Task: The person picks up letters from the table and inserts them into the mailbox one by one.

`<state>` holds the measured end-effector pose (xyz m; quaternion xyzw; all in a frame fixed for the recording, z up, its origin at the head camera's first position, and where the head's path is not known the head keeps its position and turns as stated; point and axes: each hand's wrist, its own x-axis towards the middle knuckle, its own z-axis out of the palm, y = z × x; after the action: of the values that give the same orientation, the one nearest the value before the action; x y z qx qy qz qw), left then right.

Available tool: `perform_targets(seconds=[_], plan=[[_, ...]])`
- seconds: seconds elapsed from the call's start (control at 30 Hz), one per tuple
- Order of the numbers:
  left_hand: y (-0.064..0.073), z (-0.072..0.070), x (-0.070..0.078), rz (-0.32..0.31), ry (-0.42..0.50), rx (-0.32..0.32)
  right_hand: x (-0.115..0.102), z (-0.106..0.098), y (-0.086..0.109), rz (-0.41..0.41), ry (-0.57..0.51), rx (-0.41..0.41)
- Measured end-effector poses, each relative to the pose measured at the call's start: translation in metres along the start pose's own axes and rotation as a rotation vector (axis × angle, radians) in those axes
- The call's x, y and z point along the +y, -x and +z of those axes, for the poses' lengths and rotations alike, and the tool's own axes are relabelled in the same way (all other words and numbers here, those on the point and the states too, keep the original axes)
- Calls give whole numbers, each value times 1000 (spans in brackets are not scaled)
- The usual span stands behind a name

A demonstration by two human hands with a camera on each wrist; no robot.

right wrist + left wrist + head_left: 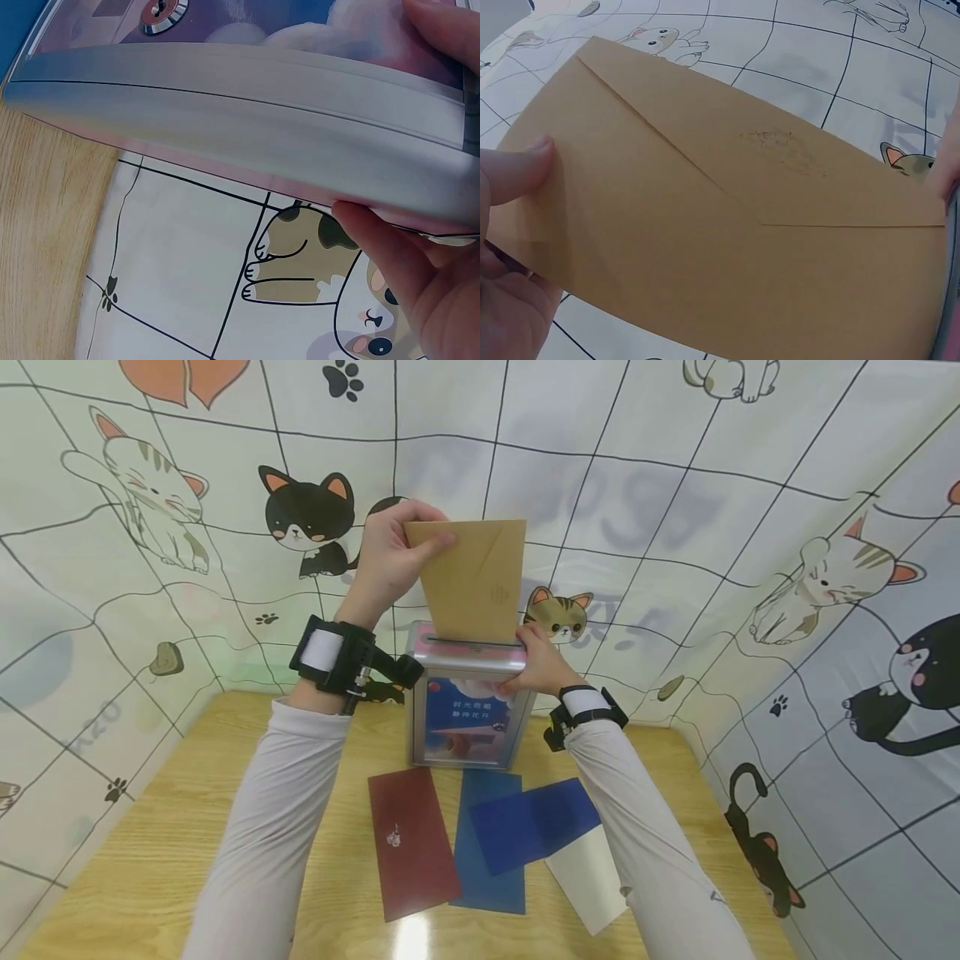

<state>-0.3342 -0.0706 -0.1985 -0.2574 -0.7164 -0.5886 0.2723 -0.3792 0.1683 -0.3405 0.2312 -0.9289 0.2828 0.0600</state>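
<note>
My left hand (393, 556) pinches a brown kraft envelope (476, 577) by its upper left corner, thumb on the near face. The envelope stands upright with its lower edge at the slot in the pink top of a letter box (467, 662). In the left wrist view the thumb (521, 172) lies flat on the paper, with fingers behind. My right hand (543, 662) grips the box's upper right corner, thumb on the front and fingers over the top. The right wrist view shows the box's silver edge and a key lock (161, 13) on its side.
On the wooden table (150, 860) before the box lie a dark red envelope (412, 843), a blue envelope (487, 889), a darker blue envelope (510, 831) partly over it, and a cream envelope (588, 877). A cat-print cloth (600, 510) hangs behind and at both sides.
</note>
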Motion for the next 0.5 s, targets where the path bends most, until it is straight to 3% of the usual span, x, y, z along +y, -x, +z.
perform_targets(seconds=[0.27, 0.5], plan=[[4, 7, -21, -43, -26, -36, -1, -1, 0, 8, -1, -10], [15, 16, -52, -118, -73, -111, -2, -1, -1, 24, 5, -12]])
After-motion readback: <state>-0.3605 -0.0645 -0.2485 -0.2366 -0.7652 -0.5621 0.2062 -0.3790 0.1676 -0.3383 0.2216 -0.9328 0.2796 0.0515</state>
